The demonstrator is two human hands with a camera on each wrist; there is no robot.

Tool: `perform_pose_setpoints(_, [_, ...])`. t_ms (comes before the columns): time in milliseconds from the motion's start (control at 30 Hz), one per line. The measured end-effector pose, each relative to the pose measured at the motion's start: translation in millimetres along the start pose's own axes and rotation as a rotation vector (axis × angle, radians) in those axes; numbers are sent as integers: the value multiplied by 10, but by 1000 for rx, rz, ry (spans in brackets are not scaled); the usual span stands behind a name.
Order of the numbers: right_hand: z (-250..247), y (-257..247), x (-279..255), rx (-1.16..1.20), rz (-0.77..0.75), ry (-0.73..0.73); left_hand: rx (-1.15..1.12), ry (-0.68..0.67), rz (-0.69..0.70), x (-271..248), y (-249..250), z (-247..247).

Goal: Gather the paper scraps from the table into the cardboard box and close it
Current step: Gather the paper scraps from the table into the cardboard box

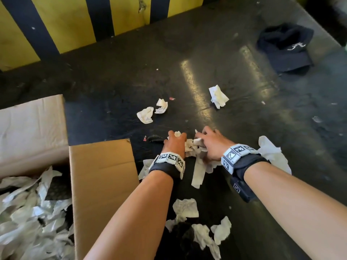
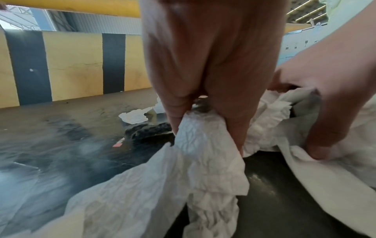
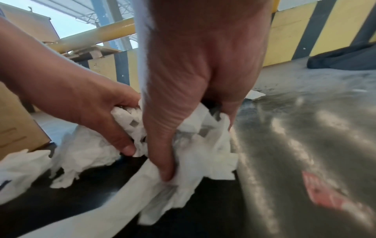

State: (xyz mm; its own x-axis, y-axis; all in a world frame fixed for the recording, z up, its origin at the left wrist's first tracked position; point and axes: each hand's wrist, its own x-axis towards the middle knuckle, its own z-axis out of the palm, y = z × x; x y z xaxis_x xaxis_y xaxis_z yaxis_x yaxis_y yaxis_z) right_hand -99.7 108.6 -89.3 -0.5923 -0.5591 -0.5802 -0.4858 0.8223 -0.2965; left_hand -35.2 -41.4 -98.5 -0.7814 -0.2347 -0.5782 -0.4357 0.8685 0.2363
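Gripping both ways: left hand [image 1: 174, 142] with fingers curled round a crumpled wad of white paper [image 2: 203, 140], thumb and fingers pinching it from either side in the left wrist view; right hand [image 1: 210, 145] just beside it, thumb and fingers clamped on a neighbouring wad [image 3: 201, 145] of the same heap. At far left, cardboard box [image 1: 101, 184], flaps spread open, cut off by the frame's left and bottom edges, so only part of its mouth visible; inside, paper scraps [image 1: 28, 212] piled over something dark, too dim to make out. Moving right, forearms reaching forward side by side from the bottom edge, each wrist wrapped in a dark strap with a checkered marker band [image 1: 170, 159]. Fingertips of both hands buried in the heap, so hidden from the head camera; palms facing down, knuckles up. Under and behind the wrists, long white strips [image 1: 198, 173] partly covered by the arms. Nearer the viewer, more crumpled pieces [image 1: 185, 207] lying on the dark table [image 1: 244, 113], some resting on a black patch hard to identify. Beyond the hands, two small wads [image 1: 152, 111] close together, and further right one lone wad [image 1: 217, 96]. Right of the right wrist, a larger torn sheet [image 1: 272, 152], partly hidden by the strap. At far right, a dark cap [image 1: 285, 45] with a pale emblem, well apart from the paper. Behind everything, a yellow and black striped wall [image 1: 75, 21].
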Motion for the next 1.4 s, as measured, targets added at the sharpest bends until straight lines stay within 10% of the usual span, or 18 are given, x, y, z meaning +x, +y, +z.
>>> perform_pose_setpoints(633, [-1253,-1188,-1336,0,72,358,-82,426,180,-1357,-120,-1509])
perform_pose_setpoints(1100, [-764,-3880,-1752,-44,-224,310,-89,531,-73,-3112,-2510,-1939])
perform_pose_setpoints(1400, [-63,-4742,-1159,-165,-203,194,-96,381,-214,-3127,-3673,-1477])
